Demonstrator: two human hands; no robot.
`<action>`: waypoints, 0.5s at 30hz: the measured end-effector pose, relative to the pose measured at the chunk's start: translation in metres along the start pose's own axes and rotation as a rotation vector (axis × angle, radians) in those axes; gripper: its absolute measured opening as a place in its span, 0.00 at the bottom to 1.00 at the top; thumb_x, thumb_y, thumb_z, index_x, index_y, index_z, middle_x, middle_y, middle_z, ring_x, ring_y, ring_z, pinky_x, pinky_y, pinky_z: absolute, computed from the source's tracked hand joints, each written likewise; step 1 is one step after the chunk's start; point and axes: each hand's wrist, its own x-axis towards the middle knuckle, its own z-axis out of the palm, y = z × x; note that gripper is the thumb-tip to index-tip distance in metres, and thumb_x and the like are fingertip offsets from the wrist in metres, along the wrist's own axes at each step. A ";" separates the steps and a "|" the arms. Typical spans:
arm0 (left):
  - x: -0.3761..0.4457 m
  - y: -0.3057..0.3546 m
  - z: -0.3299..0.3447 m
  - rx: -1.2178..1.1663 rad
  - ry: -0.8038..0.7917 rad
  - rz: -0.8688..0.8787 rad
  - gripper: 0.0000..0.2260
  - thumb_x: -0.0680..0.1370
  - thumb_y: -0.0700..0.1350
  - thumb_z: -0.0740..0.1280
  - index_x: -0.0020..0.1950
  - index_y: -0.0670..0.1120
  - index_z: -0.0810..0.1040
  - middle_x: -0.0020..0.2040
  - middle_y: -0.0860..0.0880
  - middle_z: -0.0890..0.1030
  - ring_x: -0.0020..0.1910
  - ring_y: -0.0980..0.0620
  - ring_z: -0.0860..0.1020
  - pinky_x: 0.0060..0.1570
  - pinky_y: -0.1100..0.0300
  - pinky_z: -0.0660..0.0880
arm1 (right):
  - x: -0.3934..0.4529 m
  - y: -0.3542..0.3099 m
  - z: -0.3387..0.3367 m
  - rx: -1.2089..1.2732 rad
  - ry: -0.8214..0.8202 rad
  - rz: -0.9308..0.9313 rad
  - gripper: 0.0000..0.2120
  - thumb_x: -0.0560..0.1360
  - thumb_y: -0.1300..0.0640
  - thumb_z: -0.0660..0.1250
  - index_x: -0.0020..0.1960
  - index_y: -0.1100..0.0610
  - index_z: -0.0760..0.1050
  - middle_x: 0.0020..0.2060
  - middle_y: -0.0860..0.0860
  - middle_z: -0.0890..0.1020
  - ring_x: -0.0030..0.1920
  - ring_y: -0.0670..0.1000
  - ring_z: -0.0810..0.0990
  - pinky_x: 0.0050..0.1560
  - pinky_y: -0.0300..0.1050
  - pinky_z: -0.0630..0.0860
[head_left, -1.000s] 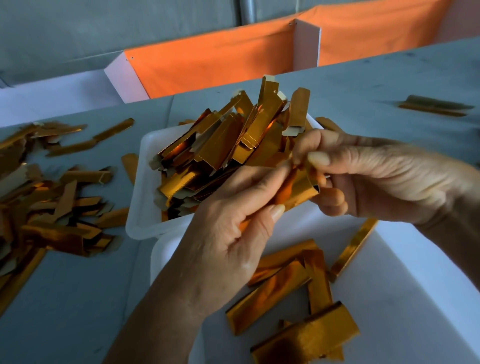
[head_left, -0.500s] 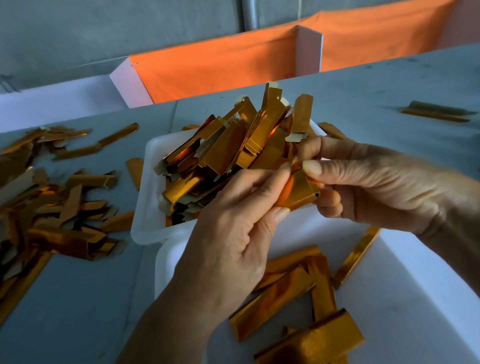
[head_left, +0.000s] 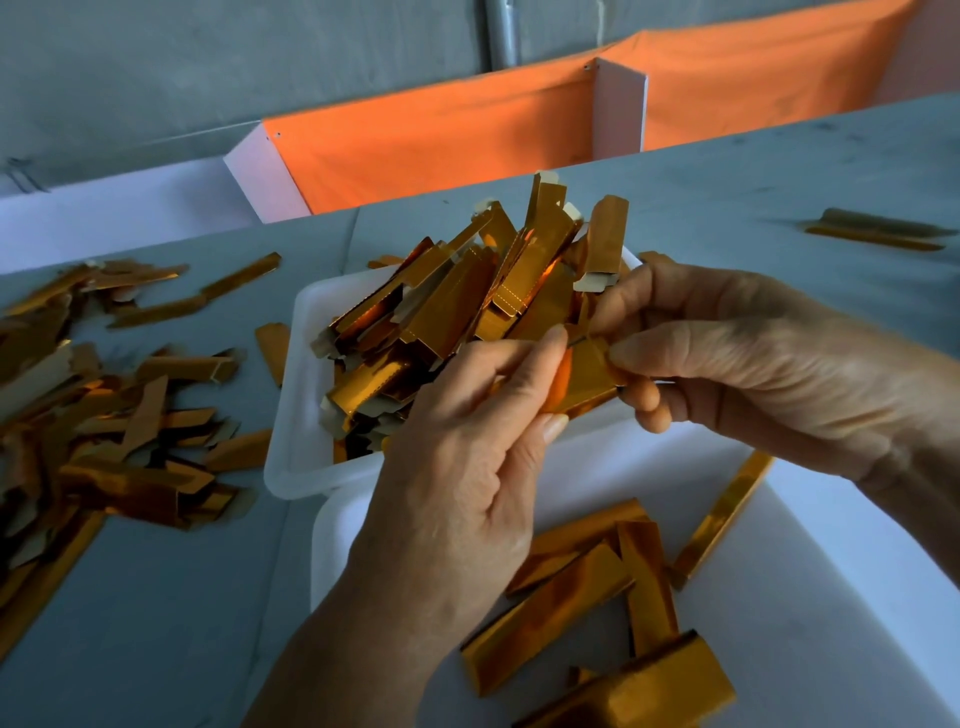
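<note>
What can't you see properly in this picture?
Head view, gold card piece: mostly covered by the left hand and right hand; shape unclear.
Head view, far white tray: floor buried under heap of gold pieces.
Head view, folded gold box: cut off by the bottom edge.
Head view, gold strips far right: blurred.

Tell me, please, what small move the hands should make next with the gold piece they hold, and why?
Probably finish folding the gold piece shut: left hand and right hand both pinch it, seemingly half-formed, and the near tray holds folded pieces while the far tray holds flat blanks.
</note>
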 end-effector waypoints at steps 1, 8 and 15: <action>0.000 0.000 0.000 -0.005 -0.005 -0.002 0.19 0.79 0.44 0.60 0.70 0.44 0.71 0.59 0.51 0.75 0.57 0.52 0.76 0.52 0.69 0.73 | 0.000 0.000 0.000 0.002 0.004 0.001 0.06 0.65 0.64 0.69 0.40 0.55 0.81 0.31 0.53 0.79 0.28 0.47 0.77 0.28 0.37 0.76; -0.001 -0.001 0.000 -0.107 0.013 0.002 0.19 0.78 0.42 0.61 0.69 0.47 0.71 0.60 0.53 0.76 0.60 0.57 0.75 0.56 0.72 0.71 | 0.000 -0.001 0.001 0.042 0.028 0.037 0.06 0.64 0.65 0.68 0.38 0.56 0.80 0.29 0.54 0.79 0.28 0.47 0.77 0.28 0.36 0.75; 0.000 -0.001 0.000 -0.045 0.002 0.034 0.18 0.78 0.41 0.61 0.68 0.43 0.72 0.59 0.51 0.77 0.60 0.54 0.75 0.57 0.68 0.72 | -0.001 -0.002 0.003 0.027 0.018 0.036 0.06 0.64 0.64 0.69 0.37 0.55 0.81 0.29 0.53 0.79 0.28 0.46 0.77 0.28 0.36 0.75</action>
